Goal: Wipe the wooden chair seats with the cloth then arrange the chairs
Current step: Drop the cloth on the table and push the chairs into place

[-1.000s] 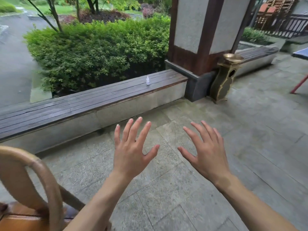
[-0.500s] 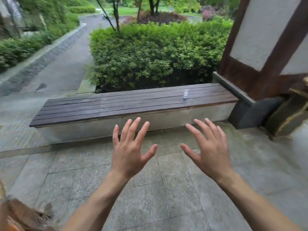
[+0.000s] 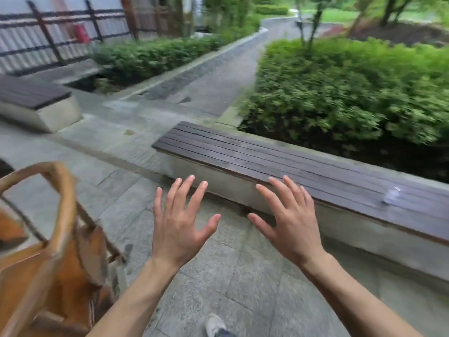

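Observation:
A wooden chair (image 3: 60, 215) with a curved back rail stands at the lower left, blurred; its seat is partly out of frame. My left hand (image 3: 179, 222) is held out in front of me, palm down, fingers spread, holding nothing, to the right of the chair and apart from it. My right hand (image 3: 289, 222) is held the same way beside it, fingers apart and empty. Both hands hover over the stone paving. No cloth is in view.
A long dark slatted bench (image 3: 279, 164) on a concrete base runs across in front, with a small clear bottle (image 3: 391, 197) on it at the right. A second bench (image 3: 31, 98) sits at far left. Hedges (image 3: 352, 88) lie behind. My shoe (image 3: 215, 324) shows below.
The view has swung left: the pillar and brass stand are gone, the path and second bench appear, and the chair is back at lower left. My hands keep the same spread pose.

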### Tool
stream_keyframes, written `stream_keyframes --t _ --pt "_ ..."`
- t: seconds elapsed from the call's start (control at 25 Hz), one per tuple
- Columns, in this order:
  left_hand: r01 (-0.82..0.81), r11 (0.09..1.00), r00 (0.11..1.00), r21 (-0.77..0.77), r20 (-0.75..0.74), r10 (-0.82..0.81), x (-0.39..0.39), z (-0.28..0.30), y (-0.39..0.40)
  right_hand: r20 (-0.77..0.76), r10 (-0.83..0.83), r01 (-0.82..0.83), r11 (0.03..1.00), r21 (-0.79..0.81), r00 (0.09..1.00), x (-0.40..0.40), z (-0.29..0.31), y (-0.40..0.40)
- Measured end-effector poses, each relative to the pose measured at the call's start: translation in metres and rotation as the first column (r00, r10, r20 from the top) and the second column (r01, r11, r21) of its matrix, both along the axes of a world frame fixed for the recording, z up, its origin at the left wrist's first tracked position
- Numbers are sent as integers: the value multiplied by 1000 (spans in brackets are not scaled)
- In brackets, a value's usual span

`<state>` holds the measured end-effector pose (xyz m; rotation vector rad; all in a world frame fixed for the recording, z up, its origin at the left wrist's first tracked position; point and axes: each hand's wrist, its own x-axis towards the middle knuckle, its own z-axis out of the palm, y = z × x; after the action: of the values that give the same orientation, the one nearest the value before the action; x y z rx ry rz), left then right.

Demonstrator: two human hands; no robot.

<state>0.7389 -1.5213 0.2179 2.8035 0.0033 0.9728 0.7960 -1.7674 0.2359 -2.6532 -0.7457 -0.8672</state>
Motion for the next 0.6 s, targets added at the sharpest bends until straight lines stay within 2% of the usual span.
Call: stream_keyframes --t 0.16,0.36,0.48,0.6 --pt "-209 976 978 -58 -35 208 47 -7 53 9 201 -200 979 -34 980 82 9 77" --pt "-375 925 927 -66 -25 374 83 6 106 19 402 -402 915 -31 915 158 18 166" --pt "-523 852 852 -27 -14 523 71 1 138 -4 560 -560 828 -3 828 175 14 234" --pt "-678 735 734 -2 -51 677 51 -7 168 -31 712 -713 702 1 701 179 4 304"
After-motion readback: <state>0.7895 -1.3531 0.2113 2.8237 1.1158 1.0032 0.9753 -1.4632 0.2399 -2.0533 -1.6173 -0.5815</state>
